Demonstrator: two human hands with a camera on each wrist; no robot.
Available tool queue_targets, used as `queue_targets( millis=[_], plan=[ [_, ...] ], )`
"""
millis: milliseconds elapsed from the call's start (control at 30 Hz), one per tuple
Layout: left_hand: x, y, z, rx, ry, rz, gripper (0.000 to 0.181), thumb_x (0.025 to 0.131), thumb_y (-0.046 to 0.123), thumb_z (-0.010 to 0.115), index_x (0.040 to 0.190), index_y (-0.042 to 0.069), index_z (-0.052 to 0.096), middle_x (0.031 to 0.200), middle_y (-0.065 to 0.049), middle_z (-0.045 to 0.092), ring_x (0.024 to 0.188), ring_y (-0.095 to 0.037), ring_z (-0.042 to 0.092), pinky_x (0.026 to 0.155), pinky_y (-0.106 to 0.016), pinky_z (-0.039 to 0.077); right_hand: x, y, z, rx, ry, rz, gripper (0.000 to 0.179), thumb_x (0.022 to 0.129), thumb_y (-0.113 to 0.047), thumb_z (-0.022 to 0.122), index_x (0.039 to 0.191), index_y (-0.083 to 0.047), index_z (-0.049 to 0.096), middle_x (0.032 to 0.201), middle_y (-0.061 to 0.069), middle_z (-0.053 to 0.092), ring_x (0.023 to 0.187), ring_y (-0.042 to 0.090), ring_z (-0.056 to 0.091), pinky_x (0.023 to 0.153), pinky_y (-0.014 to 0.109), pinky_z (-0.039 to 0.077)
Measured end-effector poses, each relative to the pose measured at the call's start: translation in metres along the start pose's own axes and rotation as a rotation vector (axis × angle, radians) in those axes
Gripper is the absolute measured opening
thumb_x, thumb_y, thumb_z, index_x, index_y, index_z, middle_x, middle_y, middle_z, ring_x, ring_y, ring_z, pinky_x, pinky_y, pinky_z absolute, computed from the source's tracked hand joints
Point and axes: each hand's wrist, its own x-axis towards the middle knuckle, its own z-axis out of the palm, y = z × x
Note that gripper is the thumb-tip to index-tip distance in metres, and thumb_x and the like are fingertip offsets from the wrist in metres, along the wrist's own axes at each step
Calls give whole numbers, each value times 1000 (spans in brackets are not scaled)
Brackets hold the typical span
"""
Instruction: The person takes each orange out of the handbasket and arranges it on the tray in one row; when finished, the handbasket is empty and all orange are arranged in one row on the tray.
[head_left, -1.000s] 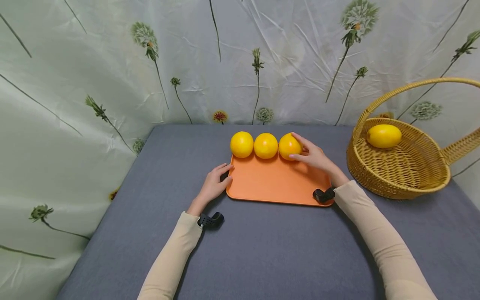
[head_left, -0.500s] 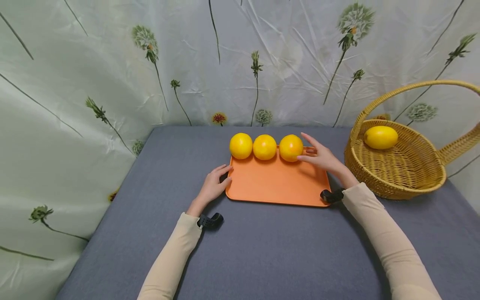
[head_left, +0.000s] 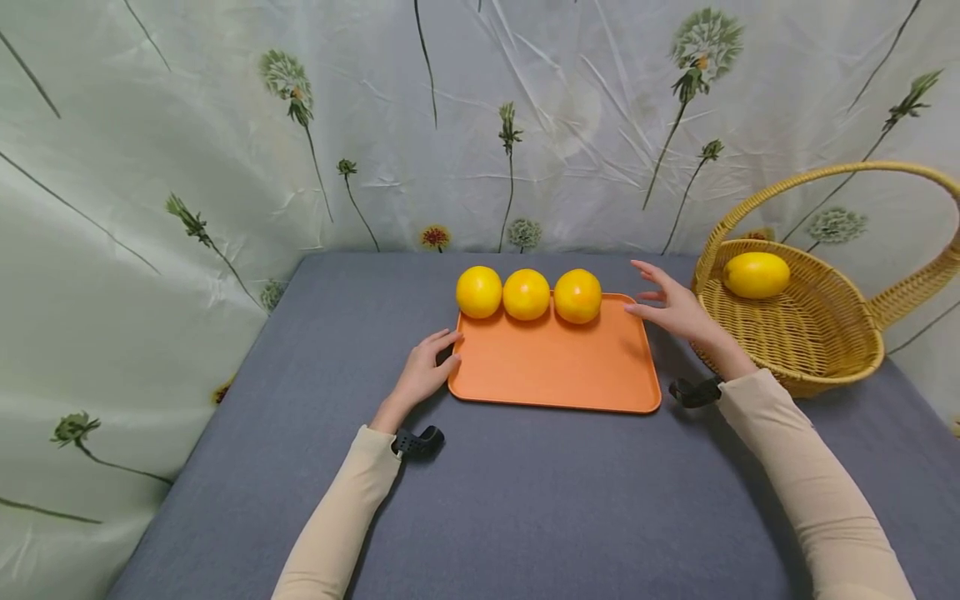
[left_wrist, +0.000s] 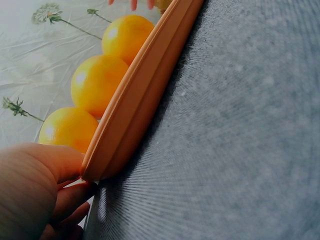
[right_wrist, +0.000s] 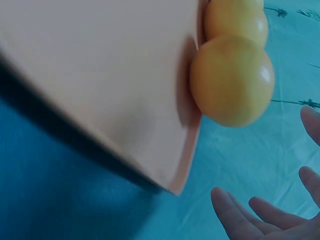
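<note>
Three oranges [head_left: 527,294] sit in a row along the far edge of the orange tray [head_left: 555,367]. My left hand [head_left: 422,371] is at the tray's left side, its relaxed fingers right at the rim; in the left wrist view the thumb lies against the tray corner. To the right of the tray, my right hand [head_left: 678,312] holds nothing, with fingers spread and thumb apart. It is between the tray and the wicker basket [head_left: 795,382]. The right wrist view shows its fingertips [right_wrist: 220,197] beyond the tray corner, apart from the nearest orange [right_wrist: 232,82].
A yellow oval fruit [head_left: 756,275], lemon-like, lies inside the basket, whose tall handle [head_left: 832,170] arches above it. Grey-blue cloth [head_left: 525,500] covers the table. A dandelion-print curtain [head_left: 375,125] hangs behind and to the left.
My right hand has let go of the rightmost orange and moved right, past the tray edge towards the basket. The oranges stay in their row, and my left hand has stayed put.
</note>
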Motion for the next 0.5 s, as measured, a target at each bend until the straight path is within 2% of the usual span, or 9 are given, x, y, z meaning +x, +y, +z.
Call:
queue_targets(
  millis=[233, 300, 333, 400, 500],
  plan=[
    [-1, 0, 0, 0, 1, -5, 44, 92, 18, 54, 134, 6, 52, 143, -19, 45, 137, -35, 38, 113, -53, 30, -13, -8, -22, -45, 55, 2, 73, 92, -22, 58, 151, -16, 15, 153, 25, 21, 127, 48, 42, 97, 61, 40],
    [-1, 0, 0, -2, 1, -9, 44, 92, 17, 54, 134, 6, 52, 143, -19, 45, 137, -35, 37, 113, -53, 29, -17, -10, -28, -57, 85, -4, 71, 92, -22, 58, 151, -16, 18, 152, 23, 24, 125, 42, 46, 99, 49, 45],
    [-1, 1, 0, -3, 2, -11, 44, 92, 17, 54, 134, 6, 52, 143, -19, 45, 137, -34, 37, 113, -53, 29, -19, -10, -31, -56, 98, -20, 70, 92, -21, 58, 150, -15, 20, 151, 24, 25, 122, 34, 51, 100, 40, 46],
    [-1, 2, 0, -2, 1, -14, 44, 92, 17, 54, 135, 6, 52, 143, -19, 45, 138, -34, 37, 113, -53, 28, -24, -11, -36, -48, 121, -30, 67, 92, -20, 58, 149, -15, 24, 151, 22, 27, 116, 12, 56, 92, 19, 48],
    [-1, 3, 0, 2, 0, -19, 44, 92, 17, 54, 135, 6, 52, 144, -19, 45, 137, -34, 37, 113, -53, 29, -31, -12, -44, -48, 147, -54, 61, 93, -18, 57, 147, -14, 29, 149, 19, 31, 102, -15, 49, 77, 2, 41]
  ],
)
